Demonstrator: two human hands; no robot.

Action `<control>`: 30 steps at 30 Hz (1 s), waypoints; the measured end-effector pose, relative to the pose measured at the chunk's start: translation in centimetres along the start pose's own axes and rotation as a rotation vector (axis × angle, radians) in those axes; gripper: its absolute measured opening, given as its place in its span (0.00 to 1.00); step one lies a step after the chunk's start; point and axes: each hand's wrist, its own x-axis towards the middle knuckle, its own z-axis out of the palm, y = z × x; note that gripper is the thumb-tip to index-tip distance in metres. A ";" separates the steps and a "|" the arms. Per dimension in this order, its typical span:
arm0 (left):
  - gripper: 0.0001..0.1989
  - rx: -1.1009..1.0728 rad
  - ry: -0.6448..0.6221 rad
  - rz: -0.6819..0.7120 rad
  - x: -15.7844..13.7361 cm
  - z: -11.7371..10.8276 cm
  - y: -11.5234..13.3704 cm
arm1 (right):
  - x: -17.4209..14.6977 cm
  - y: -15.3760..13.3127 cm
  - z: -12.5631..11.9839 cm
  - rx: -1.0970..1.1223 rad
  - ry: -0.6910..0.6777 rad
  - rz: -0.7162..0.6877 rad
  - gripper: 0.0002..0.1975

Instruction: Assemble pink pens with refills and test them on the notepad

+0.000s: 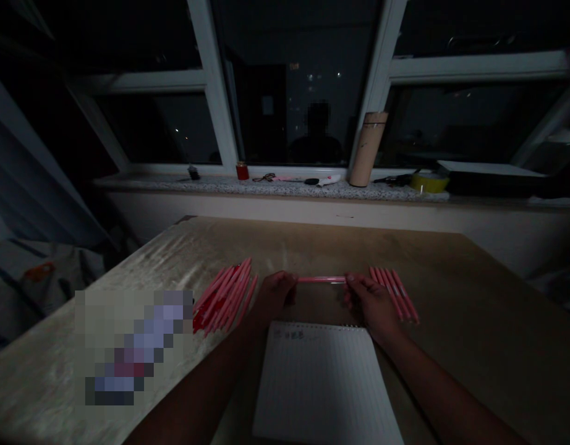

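Observation:
Between both hands a pink pen (321,280) is held level above the table, one end in each hand. My left hand (278,289) pinches its left end, while my right hand (366,296) grips the right end. A loose pile of pink pens (227,296) lies to the left, with something red under it. Right of my right hand, several more pink pens (395,293) lie side by side in a row. Just below the hands is a spiral notebook (326,383) with lined pages and some writing at the top.
A blurred-out patch (141,346) covers an object on the table's left side. Along the windowsill (285,187) stand a tan flask (368,148), a small red jar (242,171) and a yellow tape roll (429,181). The table (475,346) reaches the wall below the window.

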 end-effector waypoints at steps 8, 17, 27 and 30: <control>0.17 -0.088 -0.062 -0.071 0.5 -0.1 -0.6 | 0.1 -0.8 -0.1 0.320 -0.254 0.200 0.15; 0.14 -0.091 -0.118 -0.061 0.4 -0.5 -0.4 | -0.1 -1.2 -0.5 0.388 -0.310 0.235 0.13; 0.13 -0.083 -0.172 -0.059 0.6 -0.4 -1.1 | 0.0 -1.4 -0.5 0.387 -0.288 0.247 0.16; 0.13 -0.084 -0.171 -0.057 0.5 -0.4 -1.0 | 0.0 -1.3 -0.5 0.385 -0.280 0.242 0.15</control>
